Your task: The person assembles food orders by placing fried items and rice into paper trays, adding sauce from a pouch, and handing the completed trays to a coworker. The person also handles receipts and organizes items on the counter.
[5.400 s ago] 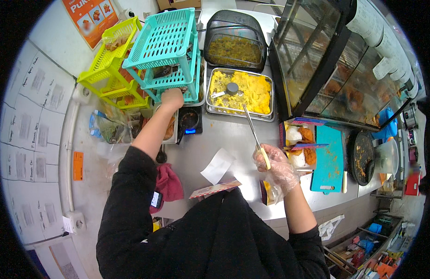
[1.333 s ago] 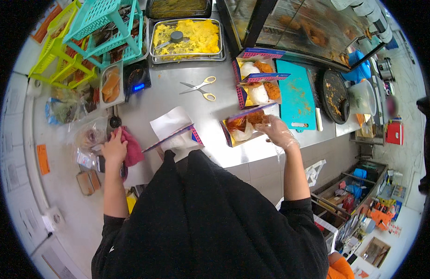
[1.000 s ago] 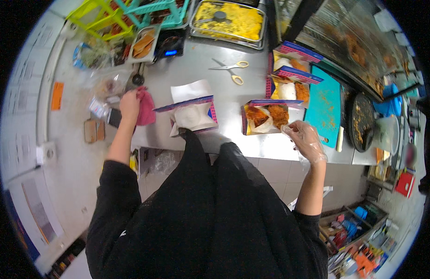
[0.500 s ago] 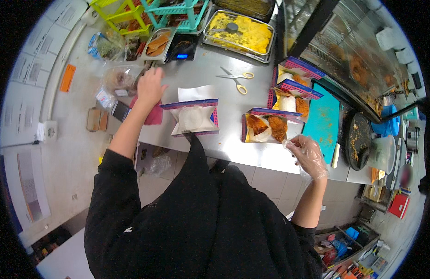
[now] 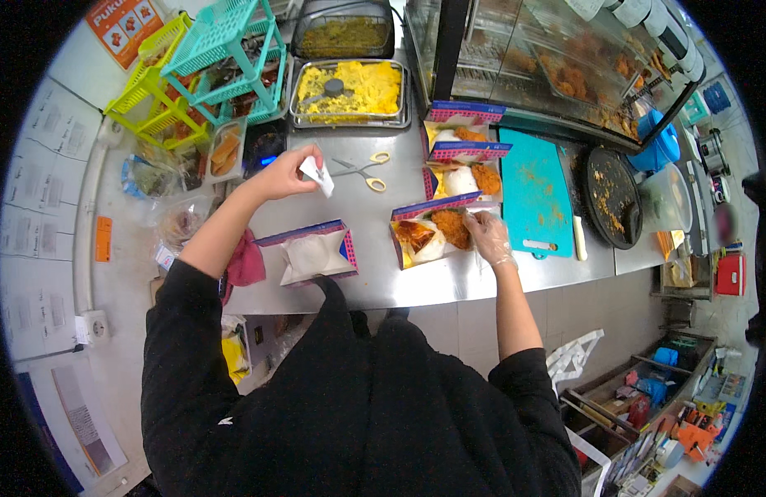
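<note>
Three boxes (image 5: 437,205) on the bench (image 5: 383,290) have brown food (image 5: 451,227); the left box (image 5: 304,232) shows just white stuff (image 5: 314,255), so looks unfinished. The left hand (image 5: 292,174) pinches white paper (image 5: 319,176). The right hand (image 5: 489,237) is by the food; I can't tell if it grips.

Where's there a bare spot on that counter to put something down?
The widest bare patch of steel counter lies between the paper-lined box and the filled box, on the near side of the scissors. A narrower strip separates scissors and metal tray. It's crowded rightward, where the turquoise cutting board and black pan sit close.
</note>
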Demonstrator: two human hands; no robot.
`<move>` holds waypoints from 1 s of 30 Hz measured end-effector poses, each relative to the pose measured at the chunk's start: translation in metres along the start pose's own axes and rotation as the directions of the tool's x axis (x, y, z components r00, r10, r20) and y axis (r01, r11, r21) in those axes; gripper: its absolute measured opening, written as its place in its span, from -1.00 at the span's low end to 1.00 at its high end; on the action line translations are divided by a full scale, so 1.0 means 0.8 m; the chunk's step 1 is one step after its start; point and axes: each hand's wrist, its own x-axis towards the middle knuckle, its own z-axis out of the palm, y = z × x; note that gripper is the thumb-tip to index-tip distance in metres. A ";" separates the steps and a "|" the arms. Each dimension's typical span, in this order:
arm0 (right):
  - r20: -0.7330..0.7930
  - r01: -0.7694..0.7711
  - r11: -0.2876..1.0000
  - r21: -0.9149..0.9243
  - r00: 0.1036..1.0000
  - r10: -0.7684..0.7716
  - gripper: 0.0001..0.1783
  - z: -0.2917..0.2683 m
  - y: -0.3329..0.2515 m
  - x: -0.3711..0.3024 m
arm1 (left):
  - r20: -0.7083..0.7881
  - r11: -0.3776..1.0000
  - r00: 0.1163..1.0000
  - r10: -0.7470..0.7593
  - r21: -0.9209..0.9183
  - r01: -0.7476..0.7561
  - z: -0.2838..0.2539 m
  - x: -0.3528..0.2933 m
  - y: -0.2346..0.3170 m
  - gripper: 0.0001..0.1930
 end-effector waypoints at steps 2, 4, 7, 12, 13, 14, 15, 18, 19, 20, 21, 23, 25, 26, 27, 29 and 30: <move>-0.087 -0.003 1.000 0.026 0.996 0.005 -0.50 0.004 -0.017 0.000 | -0.088 0.994 0.991 0.105 -0.033 -0.108 -0.030 -0.005 0.068 -0.53; -0.173 -0.101 0.983 -0.152 0.982 0.074 -0.53 -0.005 -0.048 -0.008 | -0.043 0.998 0.998 0.042 -0.041 -0.044 -0.040 -0.013 0.141 -0.51; -0.271 0.130 0.991 -0.023 0.954 -0.131 -0.61 -0.041 -0.111 -0.042 | 0.133 0.981 0.982 0.136 -0.159 -0.114 -0.038 -0.014 0.229 -0.54; -0.199 0.675 0.695 0.249 0.738 -0.645 -0.37 -0.109 -0.201 -0.071 | 0.674 0.885 0.708 0.212 -0.440 0.154 -0.020 0.000 0.294 -0.52; -0.109 0.698 0.638 0.325 0.698 -0.708 -0.27 -0.118 -0.211 -0.070 | 0.709 0.840 0.668 0.226 -0.490 0.235 -0.014 0.001 0.299 -0.50; -0.068 0.678 0.635 0.370 0.701 -0.710 -0.45 -0.116 -0.220 -0.076 | 0.695 0.803 0.676 0.245 -0.536 0.260 -0.011 0.002 0.304 -0.44; 0.007 0.640 0.632 0.436 0.701 -0.714 -0.53 -0.119 -0.226 -0.077 | 0.689 0.781 0.675 0.265 -0.564 0.269 -0.007 0.001 0.308 -0.37; 0.080 0.527 0.603 0.599 0.710 -0.700 -0.84 -0.114 -0.231 -0.078 | 0.183 0.678 0.962 0.202 -0.735 -0.002 0.003 -0.004 0.310 -0.14; 0.081 0.440 0.593 0.674 0.754 -0.651 -0.86 -0.112 -0.230 -0.080 | -0.036 0.633 0.993 0.116 -0.767 -0.102 0.013 -0.009 0.307 -0.14; 0.086 0.355 0.559 0.749 0.785 -0.614 -0.87 -0.109 -0.229 -0.082 | -0.118 0.592 0.987 0.107 -0.790 -0.158 0.025 -0.015 0.301 -0.19; 0.083 0.270 0.508 0.818 0.818 -0.569 -0.88 -0.106 -0.227 -0.085 | -0.194 0.560 0.979 0.061 -0.805 -0.195 0.038 -0.019 0.294 -0.24; 0.182 0.031 0.378 0.925 0.837 -0.515 -0.83 -0.100 -0.222 -0.091 | -0.262 0.580 0.964 -0.036 -0.791 -0.194 0.062 -0.024 0.277 -0.30; 0.333 -0.217 0.293 0.931 0.834 -0.440 -0.77 -0.093 -0.218 -0.099 | -0.287 0.656 0.952 -0.108 -0.740 -0.149 0.082 -0.024 0.264 -0.35; 0.404 -0.291 0.313 0.904 0.821 -0.404 -0.69 -0.092 -0.215 -0.103 | -0.287 0.716 0.952 -0.109 -0.686 -0.125 0.088 -0.020 0.261 -0.38; 0.376 -0.188 0.437 0.880 0.838 -0.397 -0.69 -0.088 -0.213 -0.104 | -0.279 0.774 0.948 -0.154 -0.630 -0.060 0.093 -0.019 0.262 -0.40; 0.351 0.008 0.673 0.739 0.848 -0.396 -0.67 -0.085 -0.211 -0.106 | -0.373 0.752 0.910 -0.181 -0.649 -0.117 0.096 -0.020 0.271 -0.33; 0.354 -0.070 0.664 0.744 0.884 -0.304 -0.65 -0.084 -0.211 -0.106 | -0.437 0.720 0.865 -0.245 -0.680 -0.140 0.098 -0.023 0.280 -0.32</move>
